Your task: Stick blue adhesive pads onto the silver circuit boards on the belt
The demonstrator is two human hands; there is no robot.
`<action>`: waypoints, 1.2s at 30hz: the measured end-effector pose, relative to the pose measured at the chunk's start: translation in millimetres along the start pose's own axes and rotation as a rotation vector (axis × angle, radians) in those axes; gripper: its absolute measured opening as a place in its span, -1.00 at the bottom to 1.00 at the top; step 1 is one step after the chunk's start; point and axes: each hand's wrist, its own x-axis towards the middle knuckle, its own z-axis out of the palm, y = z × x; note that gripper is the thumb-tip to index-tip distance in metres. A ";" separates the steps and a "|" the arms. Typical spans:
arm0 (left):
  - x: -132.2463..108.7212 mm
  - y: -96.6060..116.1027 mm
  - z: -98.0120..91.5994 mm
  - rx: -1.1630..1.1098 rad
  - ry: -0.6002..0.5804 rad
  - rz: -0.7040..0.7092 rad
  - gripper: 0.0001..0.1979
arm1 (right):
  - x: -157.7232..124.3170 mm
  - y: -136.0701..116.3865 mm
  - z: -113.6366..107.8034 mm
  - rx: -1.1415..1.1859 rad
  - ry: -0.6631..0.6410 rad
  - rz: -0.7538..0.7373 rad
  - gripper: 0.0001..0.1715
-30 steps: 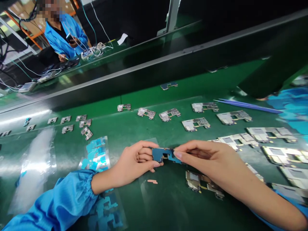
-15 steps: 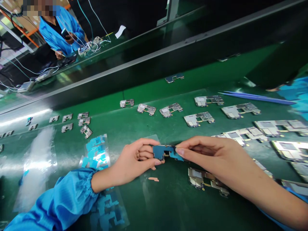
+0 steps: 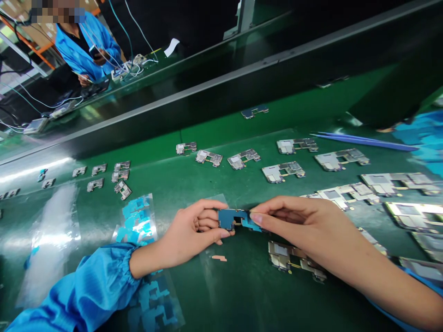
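Observation:
In the head view, a small phone circuit board (image 3: 226,218) with a blue face is held just above the green mat. My left hand (image 3: 194,227) grips its left end between thumb and curled fingers. The thumb and forefinger of my right hand (image 3: 297,223) pinch the other end, where a brighter blue film (image 3: 254,225) lies on the board. The fingertips partly cover that end. Below my right hand rests another circuit board (image 3: 279,256), partly hidden by it. A small copper-coloured strip (image 3: 219,258) lies on the mat below my left fingertips.
Several metal-shielded circuit boards (image 3: 282,172) lie across the green mat (image 3: 238,295), mostly right. Blue tweezers (image 3: 367,141) lie at the upper right. Sheets of blue film cutouts (image 3: 136,216) and a clear plastic bag (image 3: 51,240) are at left. A co-worker (image 3: 88,41) sits beyond the dark ledge.
The view has shifted slightly. Both hands keep nearly the same pose on the circuit board; no other clear change shows.

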 end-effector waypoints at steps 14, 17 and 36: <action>1.1 3.2 1.8 -0.083 -0.005 0.004 -0.63 | -0.5 1.9 -1.2 -0.015 -0.022 -0.034 -0.70; -0.2 1.7 1.2 -0.092 -0.007 0.000 -0.64 | 0.1 2.2 -1.4 -0.021 -0.023 -0.038 -0.69; -0.4 -2.7 0.2 -0.047 0.004 -0.007 -0.64 | 0.1 2.4 -2.0 -0.055 -0.049 -0.029 -0.71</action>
